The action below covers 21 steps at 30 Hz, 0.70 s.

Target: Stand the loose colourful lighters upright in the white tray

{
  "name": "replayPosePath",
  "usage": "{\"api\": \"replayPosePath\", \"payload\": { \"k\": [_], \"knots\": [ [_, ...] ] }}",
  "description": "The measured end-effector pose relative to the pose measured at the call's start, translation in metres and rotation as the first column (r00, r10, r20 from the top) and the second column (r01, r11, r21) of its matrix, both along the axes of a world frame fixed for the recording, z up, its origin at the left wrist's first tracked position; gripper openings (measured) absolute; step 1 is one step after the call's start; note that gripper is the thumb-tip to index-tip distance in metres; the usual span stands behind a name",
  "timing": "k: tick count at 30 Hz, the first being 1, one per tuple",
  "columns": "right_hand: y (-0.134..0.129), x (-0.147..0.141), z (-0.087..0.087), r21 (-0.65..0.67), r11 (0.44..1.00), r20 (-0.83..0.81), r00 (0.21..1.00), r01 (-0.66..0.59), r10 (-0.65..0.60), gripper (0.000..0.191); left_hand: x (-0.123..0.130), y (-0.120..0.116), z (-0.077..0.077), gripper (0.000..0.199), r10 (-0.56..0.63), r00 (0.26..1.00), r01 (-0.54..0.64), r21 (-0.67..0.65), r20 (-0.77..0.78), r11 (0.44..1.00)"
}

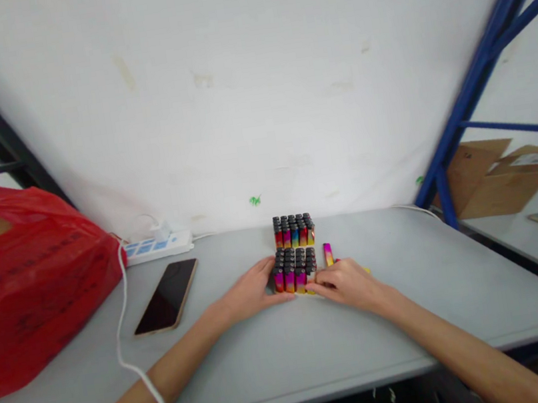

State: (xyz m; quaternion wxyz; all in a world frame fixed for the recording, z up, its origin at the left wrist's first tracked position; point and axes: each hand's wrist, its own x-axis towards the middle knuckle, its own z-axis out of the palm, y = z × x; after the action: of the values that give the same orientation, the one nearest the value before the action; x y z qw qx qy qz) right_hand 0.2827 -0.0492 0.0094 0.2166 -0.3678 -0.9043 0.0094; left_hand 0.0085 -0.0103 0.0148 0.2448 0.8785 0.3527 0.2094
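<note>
Disposable lighters with black tops and bright red, purple and yellow bodies stand upright in two blocks. Around the left side of the front block of lighters (pixel 290 281) curves my left hand (pixel 248 293), its thumb along the front and its fingers against the side. My right hand (pixel 351 285) is closed at the block's front right corner, pinching a lighter (pixel 311 287) that is mostly hidden by the fingers. A loose purple-and-yellow lighter (pixel 328 254) lies just beyond that hand. Bits of red and yellow show beside the knuckles, partly covered.
Behind the front block stands the back block of lighters (pixel 294 232), near the wall. On the left of the grey table (pixel 274 369) are a phone (pixel 167 297), a power strip (pixel 157 246), a white cable (pixel 131 367) and a red plastic bag (pixel 33 284). Blue rack posts (pixel 466 98) rise on the right.
</note>
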Motion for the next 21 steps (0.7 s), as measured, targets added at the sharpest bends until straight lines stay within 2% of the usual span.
{"api": "replayPosePath", "payload": {
  "k": [4,7,9,12,16,18,21],
  "knots": [
    [0.000,0.011,0.012,-0.106,0.994,-0.023,1.000,0.017,-0.019,0.053,-0.001,0.002,-0.002,0.079,0.007,1.000,-0.007,0.003,0.002,1.000],
    [0.004,0.035,0.027,-0.185,0.976,-0.096,0.987,0.113,-0.132,0.050,-0.002,0.004,-0.005,0.080,0.017,1.000,-0.017,0.034,-0.002,0.999],
    [0.009,0.054,0.033,-0.237,0.959,-0.111,0.977,0.154,-0.184,0.042,-0.003,0.007,-0.008,0.085,0.031,0.999,-0.029,0.064,-0.025,0.998],
    [0.018,0.079,0.032,-0.378,0.910,-0.050,0.977,0.171,-0.205,0.044,-0.005,0.012,-0.011,0.089,0.054,0.998,-0.049,0.116,-0.045,0.992],
    [0.025,0.090,0.024,-0.511,0.842,-0.035,0.974,0.174,-0.222,0.051,-0.010,0.020,-0.014,0.080,0.098,0.994,-0.089,0.179,-0.038,0.980],
    [0.025,0.089,0.023,-0.537,0.830,-0.061,0.974,0.150,-0.216,0.049,-0.012,0.023,-0.015,0.078,0.113,0.993,-0.105,0.186,-0.035,0.977],
    [0.026,0.086,0.022,-0.519,0.842,-0.093,0.970,0.146,-0.226,0.045,-0.015,0.028,-0.017,0.079,0.112,0.993,-0.104,0.182,-0.032,0.978]
  ]
}}
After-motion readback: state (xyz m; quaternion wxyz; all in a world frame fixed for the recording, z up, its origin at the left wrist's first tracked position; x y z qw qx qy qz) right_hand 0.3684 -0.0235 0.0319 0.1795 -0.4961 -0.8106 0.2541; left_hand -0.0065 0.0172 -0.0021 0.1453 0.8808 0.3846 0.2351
